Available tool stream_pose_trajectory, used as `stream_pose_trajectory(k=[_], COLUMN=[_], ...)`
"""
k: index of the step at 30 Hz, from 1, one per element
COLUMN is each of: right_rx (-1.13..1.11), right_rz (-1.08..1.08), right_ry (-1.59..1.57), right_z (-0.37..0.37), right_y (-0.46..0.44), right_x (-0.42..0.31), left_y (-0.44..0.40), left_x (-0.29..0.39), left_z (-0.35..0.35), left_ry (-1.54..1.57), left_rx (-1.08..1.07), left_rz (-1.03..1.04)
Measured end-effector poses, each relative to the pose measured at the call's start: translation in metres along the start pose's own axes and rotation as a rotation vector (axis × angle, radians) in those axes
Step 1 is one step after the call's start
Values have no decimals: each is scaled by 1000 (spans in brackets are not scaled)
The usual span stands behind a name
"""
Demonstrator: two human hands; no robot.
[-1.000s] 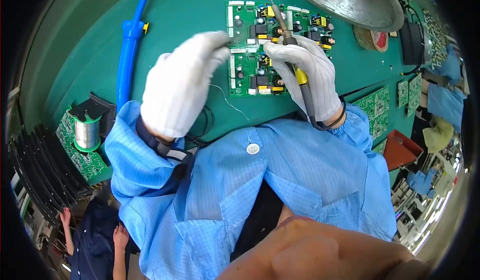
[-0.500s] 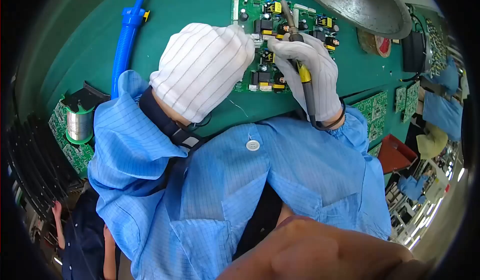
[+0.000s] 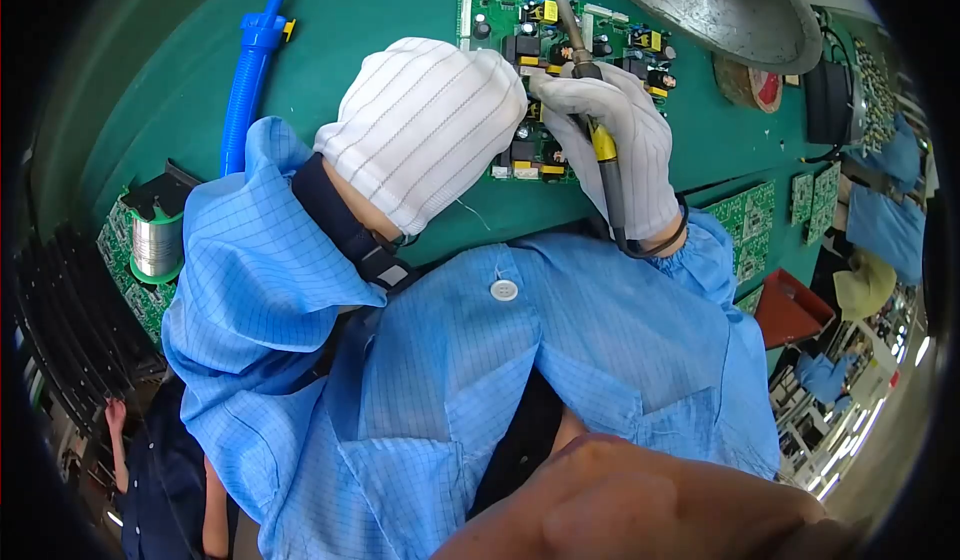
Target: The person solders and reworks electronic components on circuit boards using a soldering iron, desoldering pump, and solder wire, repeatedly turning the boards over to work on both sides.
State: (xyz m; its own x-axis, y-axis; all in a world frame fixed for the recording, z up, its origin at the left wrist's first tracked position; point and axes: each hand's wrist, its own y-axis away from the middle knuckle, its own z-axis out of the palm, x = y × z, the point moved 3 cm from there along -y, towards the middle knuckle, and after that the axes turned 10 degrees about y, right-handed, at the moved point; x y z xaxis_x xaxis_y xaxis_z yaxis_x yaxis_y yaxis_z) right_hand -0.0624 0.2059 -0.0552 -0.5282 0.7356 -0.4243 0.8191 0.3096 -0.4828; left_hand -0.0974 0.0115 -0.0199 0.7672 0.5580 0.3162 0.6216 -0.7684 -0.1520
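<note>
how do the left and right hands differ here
The left hand shows its back, fingertips hidden; the right hand is seen curled around a soldering iron. Anything in the left hand is hidden, unlike the right hand's iron. Both wear white striped gloves.

Matt, ribbed cloth on the left glove [image 3: 430, 125], dull metal on the shank [image 3: 571, 30] of the soldering iron [image 3: 604, 145]! Ridged, shiny plastic runs along the hose [image 3: 246, 100], scuffed metal across the dish [image 3: 725, 10], and the tabletop [image 3: 390, 5] smooth and matt
</note>
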Motion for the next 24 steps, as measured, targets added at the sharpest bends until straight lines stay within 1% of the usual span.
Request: stream_pose_trajectory(k=[3, 5, 9, 11, 12, 14, 16, 18, 21, 22, 24], right_rx=[11, 14, -9, -37, -64, -96, -132, -128, -87, -86, -18], right_rz=[-18, -21, -15, -33, -52, -69, -87, -51, -52, -55, 20], right_ry=[-3, -1, -18, -8, 1, 21, 40, 55, 29, 28, -110], right_z=[1, 2, 1, 1, 1, 0, -2, -2, 2, 3, 3], right_y=[0, 2, 2, 5, 6, 5, 3, 2, 2, 2, 2], right_x=[1, 2, 2, 4, 4, 2, -1, -3, -2, -1, 2], left_y=[-1, 1, 1, -1, -2, -4, 1, 7, 18, 19, 21], left_x=[2, 5, 8, 8, 9, 7, 3, -2, -11, -12, -16], left_z=[4, 5, 4, 4, 1, -3, -10, -16, -21, -24, -33], left_ry=[-80, -132, -114, -137, -137, -89, -32, 25, 61, 58, 58], left_rx=[-59, -10, 60, -47, -45, -155, -130, -106, -129, -127, -21], left_rz=[-32, -31, -5, -47, -49, -136, -150, -164, -292, -293, -381])
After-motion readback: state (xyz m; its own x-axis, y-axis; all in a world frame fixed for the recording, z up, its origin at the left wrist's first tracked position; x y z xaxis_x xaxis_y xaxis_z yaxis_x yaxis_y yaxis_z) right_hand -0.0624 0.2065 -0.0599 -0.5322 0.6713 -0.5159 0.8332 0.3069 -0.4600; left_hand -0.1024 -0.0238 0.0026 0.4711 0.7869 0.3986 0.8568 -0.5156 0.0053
